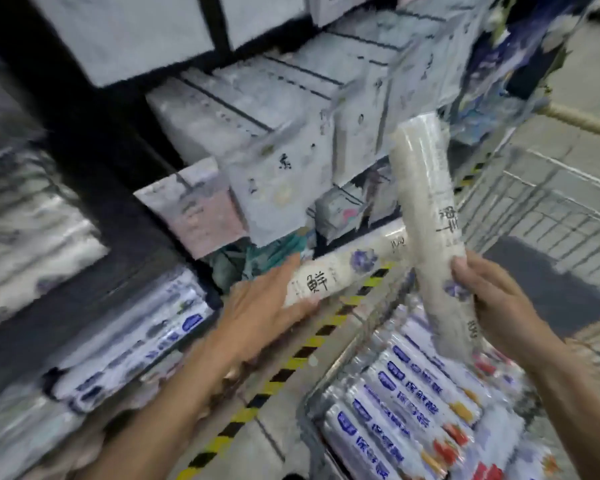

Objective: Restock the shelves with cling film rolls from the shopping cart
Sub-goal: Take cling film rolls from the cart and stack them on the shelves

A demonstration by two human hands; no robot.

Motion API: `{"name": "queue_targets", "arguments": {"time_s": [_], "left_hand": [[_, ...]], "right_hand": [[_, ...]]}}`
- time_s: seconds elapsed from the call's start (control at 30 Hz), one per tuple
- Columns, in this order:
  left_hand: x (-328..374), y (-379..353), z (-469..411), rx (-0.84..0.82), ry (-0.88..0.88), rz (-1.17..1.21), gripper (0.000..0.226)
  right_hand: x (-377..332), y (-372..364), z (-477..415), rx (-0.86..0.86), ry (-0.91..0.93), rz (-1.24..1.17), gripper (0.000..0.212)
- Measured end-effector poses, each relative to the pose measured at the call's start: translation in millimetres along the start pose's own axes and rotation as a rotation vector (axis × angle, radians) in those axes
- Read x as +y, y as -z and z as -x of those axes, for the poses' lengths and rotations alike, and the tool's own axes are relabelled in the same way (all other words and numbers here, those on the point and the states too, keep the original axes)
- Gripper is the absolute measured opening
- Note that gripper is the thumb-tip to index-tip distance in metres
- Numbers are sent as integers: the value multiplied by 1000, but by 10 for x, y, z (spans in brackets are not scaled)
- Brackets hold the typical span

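Supermarket aisle, near to far: our shopping cart (pixel 541 216) holding packed rolls (pixel 413 410); our left hand (pixel 267 306) holding one cling film roll (pixel 329 275), our right hand (pixel 499 306) gripping a second roll (pixel 430 220) low down, the two crossing; shelves (pixel 118 209) beyond; risk, we judge: top-heavy roll levers loose.

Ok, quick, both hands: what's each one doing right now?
Left hand: holds the near-level cream roll by its end.
Right hand: grips the steep cream roll near its lower end.
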State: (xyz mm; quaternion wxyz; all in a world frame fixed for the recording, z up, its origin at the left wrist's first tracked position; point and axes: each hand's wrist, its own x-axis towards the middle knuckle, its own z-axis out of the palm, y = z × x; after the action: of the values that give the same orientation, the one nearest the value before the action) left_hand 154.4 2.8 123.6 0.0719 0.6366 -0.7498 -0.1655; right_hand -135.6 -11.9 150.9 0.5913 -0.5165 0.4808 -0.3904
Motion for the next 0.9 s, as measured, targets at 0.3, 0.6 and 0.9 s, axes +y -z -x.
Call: {"name": "queue_targets", "arguments": {"time_s": [0.3,0.6,0.9], "left_hand": [[-952,652,1951,451,537,44,64],[-2227,1103,2416,639,620,-158,60],[-3011,1162,1864,572,540,-266,65]], "right_hand": [[-28,-1670,94,-492,-30,-149,77],[163,-2796,212,-607,-70,-116,78],[344,-3127,17,-564,-84,-153,103]]}}
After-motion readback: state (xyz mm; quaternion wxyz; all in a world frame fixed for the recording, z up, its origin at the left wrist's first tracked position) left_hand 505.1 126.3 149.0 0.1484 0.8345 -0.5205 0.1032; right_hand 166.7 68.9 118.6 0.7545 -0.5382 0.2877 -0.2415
